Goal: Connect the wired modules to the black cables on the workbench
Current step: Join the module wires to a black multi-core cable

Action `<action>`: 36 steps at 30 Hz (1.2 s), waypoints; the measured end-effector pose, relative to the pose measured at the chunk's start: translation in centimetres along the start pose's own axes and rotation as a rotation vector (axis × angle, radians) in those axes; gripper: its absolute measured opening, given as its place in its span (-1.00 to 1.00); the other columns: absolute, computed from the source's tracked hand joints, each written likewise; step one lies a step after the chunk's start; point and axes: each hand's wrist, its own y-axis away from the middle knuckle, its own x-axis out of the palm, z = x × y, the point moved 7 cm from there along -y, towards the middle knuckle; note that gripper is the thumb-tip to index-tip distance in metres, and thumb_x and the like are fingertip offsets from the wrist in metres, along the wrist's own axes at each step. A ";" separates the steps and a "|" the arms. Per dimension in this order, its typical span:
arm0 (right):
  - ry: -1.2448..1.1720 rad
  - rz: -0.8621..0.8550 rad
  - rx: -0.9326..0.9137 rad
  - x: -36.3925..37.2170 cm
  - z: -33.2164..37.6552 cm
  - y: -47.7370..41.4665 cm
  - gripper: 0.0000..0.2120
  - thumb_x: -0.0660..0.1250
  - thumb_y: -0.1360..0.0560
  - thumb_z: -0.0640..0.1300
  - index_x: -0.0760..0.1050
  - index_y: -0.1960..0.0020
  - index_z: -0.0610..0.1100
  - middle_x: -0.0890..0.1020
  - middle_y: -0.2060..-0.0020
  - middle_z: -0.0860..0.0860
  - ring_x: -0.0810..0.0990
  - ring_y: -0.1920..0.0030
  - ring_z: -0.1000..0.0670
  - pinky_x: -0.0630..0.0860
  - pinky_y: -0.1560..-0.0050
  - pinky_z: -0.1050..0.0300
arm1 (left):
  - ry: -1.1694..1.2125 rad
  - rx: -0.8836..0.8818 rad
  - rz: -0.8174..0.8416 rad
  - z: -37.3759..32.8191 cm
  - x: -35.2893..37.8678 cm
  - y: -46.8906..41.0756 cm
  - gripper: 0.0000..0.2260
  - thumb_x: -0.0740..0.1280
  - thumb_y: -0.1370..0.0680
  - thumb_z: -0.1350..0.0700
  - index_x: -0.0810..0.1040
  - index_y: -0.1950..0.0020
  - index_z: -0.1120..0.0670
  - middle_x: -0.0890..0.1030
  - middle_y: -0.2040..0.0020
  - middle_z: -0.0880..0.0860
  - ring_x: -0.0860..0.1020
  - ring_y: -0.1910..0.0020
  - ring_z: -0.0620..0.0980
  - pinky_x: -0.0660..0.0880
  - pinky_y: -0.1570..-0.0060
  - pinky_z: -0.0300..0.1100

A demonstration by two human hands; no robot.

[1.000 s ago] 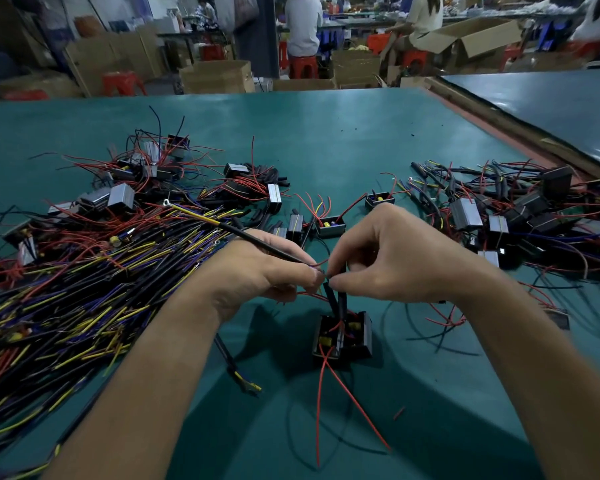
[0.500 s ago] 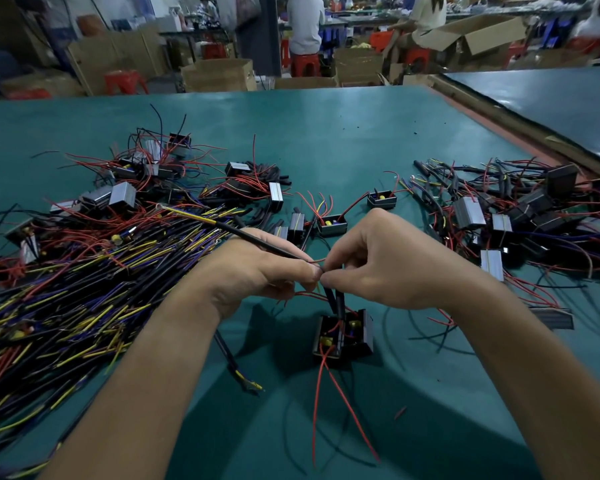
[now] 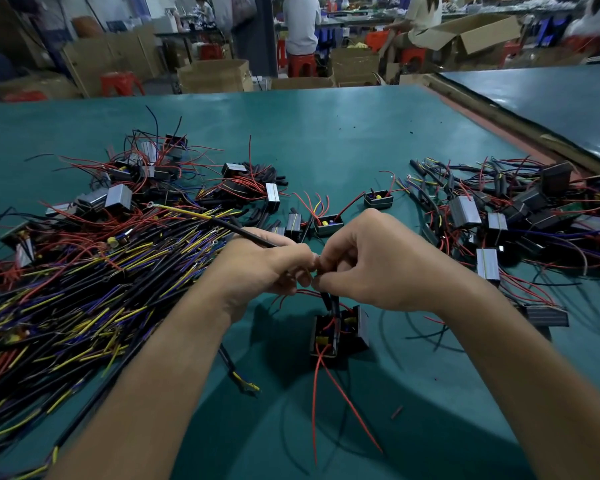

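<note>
Both hands curled, fingertips meeting. Left hand (image 3: 267, 265) grips a black cable (image 3: 243, 233); right hand (image 3: 371, 268) pinches the wires (image 3: 328, 301) rising from the module (image 3: 336, 330) just below. Best to keep the ends aligned and the cable steady while joining. Green table (image 3: 326, 140), cable heap (image 3: 84, 289) at left. Cardboard boxes (image 3: 215, 76) and seated workers behind.

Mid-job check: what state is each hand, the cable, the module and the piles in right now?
left hand: grips the black cable.
right hand: pinches the module's wires beside the left hand.
black cable: held, yellow-tipped end pointing away left.
module: open top up, below the hands, red leads trailing.
cable pile: loose, left side of workbench.
module heap: tangled, right side.
</note>
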 end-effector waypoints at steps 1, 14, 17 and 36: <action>0.012 0.008 0.001 0.1 0.0 0.0 -0.85 0.46 -0.36 -0.11 0.58 0.36 -0.09 0.51 0.53 -0.02 0.31 0.52 0.08 0.23 0.49 0.35 | 0.004 -0.005 -0.013 0.0 -0.1 0.0 -0.76 0.40 -0.43 0.26 0.63 0.45 0.11 0.54 0.49 0.04 0.47 0.48 -0.08 0.45 0.46 -0.32; -0.254 -0.042 0.124 0.1 -1.7 -0.5 -0.84 0.49 -0.40 -0.13 0.65 0.34 -0.15 0.46 0.58 0.06 0.33 0.52 0.09 0.30 0.48 0.22 | -0.004 0.071 0.042 -1.0 -0.2 0.1 -0.78 0.45 -0.44 0.20 0.64 0.42 0.09 0.59 0.45 0.08 0.50 0.40 0.01 0.48 0.42 -0.31; -0.320 -0.028 0.187 0.2 -2.3 -0.6 -0.83 0.50 -0.40 -0.12 0.65 0.33 -0.15 0.49 0.57 0.06 0.40 0.47 0.03 0.40 0.42 0.13 | 0.006 0.085 0.047 -1.0 -0.3 0.1 -0.82 0.46 -0.44 0.18 0.66 0.38 0.11 0.60 0.44 0.08 0.49 0.34 0.05 0.46 0.43 -0.32; -0.357 -0.034 0.287 0.6 -3.0 -0.7 -0.76 0.51 -0.41 -0.05 0.63 0.37 -0.14 0.47 0.60 0.10 0.37 0.53 0.12 0.37 0.44 0.24 | -0.007 0.144 0.025 -1.1 -0.3 0.0 -0.93 0.50 -0.39 0.23 0.70 0.30 0.17 0.63 0.40 0.11 0.50 0.46 -0.09 0.44 0.44 -0.31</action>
